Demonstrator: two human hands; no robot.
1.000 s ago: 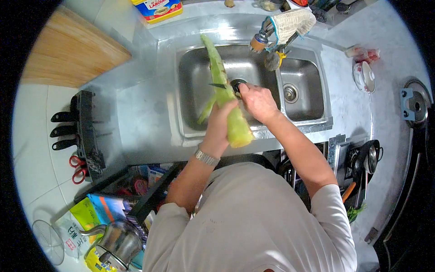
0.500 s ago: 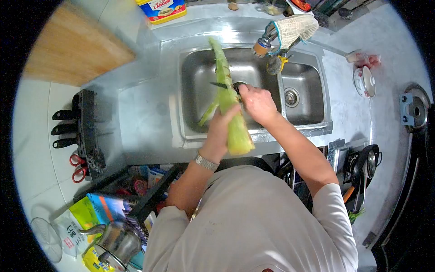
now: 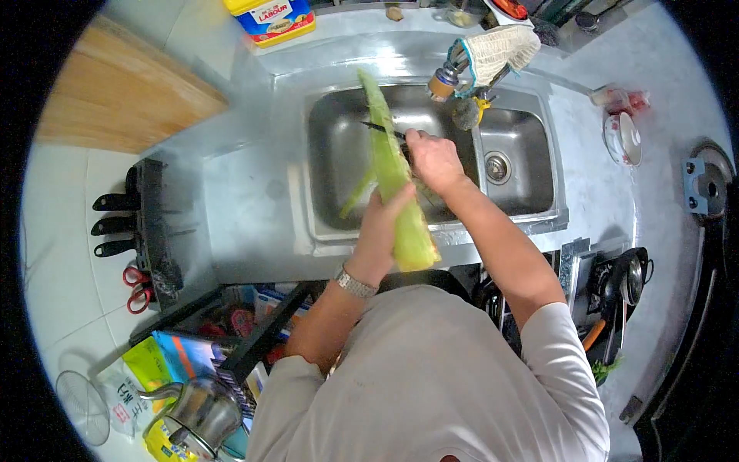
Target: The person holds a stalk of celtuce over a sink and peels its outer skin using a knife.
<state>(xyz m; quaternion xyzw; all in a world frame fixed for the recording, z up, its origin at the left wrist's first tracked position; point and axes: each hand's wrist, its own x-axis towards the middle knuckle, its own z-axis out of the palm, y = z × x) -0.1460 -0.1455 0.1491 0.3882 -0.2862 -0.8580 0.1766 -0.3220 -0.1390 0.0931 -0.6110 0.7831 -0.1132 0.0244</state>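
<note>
My left hand is closed around the lower part of a long pale-green celtuce stem, thick end toward me and thin tip pointing over the sink. My right hand is shut on the dark handle of a small knife. Its dark blade lies across the stem's upper part, with the tip showing on the left side. A green strip of peel hangs beside the stem over the large sink basin. My right fingers partly hide the handle.
A faucet with a cloth glove and a scrubber stands behind the sink. Knives in a rack and red scissors are at left. An open drawer and a kettle are at lower left.
The knife and my right hand have moved up along the stem, away from me. The stem's thick end has shifted slightly toward me and right.
</note>
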